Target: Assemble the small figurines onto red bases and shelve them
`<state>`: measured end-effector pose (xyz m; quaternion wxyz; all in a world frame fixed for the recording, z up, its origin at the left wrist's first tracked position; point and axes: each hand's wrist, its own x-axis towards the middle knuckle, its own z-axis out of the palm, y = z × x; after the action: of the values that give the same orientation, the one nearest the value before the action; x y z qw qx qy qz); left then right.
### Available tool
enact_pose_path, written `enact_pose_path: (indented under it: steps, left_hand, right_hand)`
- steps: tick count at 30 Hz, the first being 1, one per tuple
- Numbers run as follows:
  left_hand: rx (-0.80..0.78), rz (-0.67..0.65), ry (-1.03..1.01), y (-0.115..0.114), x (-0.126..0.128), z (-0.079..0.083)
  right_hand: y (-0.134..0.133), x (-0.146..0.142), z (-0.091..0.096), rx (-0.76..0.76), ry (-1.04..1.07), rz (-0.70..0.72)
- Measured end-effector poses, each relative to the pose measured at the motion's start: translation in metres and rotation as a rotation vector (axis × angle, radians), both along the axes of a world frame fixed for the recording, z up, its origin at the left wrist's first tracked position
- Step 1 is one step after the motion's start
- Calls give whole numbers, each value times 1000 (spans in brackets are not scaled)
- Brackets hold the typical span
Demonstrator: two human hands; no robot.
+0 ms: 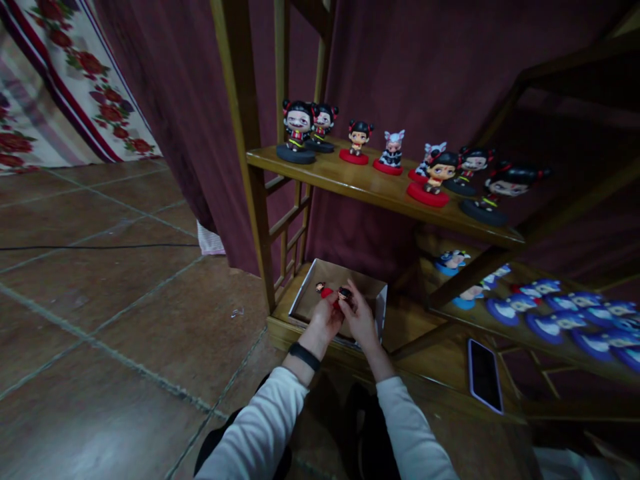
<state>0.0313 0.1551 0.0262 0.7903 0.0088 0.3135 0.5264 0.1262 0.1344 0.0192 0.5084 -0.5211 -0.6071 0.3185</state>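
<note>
Over an open white cardboard box (pixel 375 288) on the bottom shelf, my two hands meet around a small black-haired figurine (pixel 344 293). My left hand (pixel 326 320), with a dark band on its wrist, has its fingers closed at the figurine's red lower part. From the other side, my right hand (pixel 358 316) grips it near the head, its index finger raised. Another small figurine (pixel 320 287) with a red base lies inside the box, just left of my hands. My fingers partly hide the held figurine.
Several figurines on red or dark bases, such as a dark-based figurine (pixel 299 127), stand on the wooden shelf (pixel 320 172) above. Blue-based figurines (pixel 515 307) crowd a shelf at right. A phone (pixel 485 375) lies on the lower board. A shelf post (pixel 255 227) rises left of the box.
</note>
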Motion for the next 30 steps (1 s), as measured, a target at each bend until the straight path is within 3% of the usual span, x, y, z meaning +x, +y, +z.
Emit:
enact_pose_path:
  steps: [4,14,21,30]
  left_hand:
    - [55,-68,5,0,-1,-1]
    - [99,-112,68,-8,6,-1]
    - [320,-46,473,-7,1,-1]
    - [364,-129,520,-3,-8,-4]
  right_hand:
    - [3,4,-8,-80,171,-76]
    - [10,13,-17,-184,283,-5]
    - [11,25,-7,-210,406,7]
    - [5,26,6,-262,424,35]
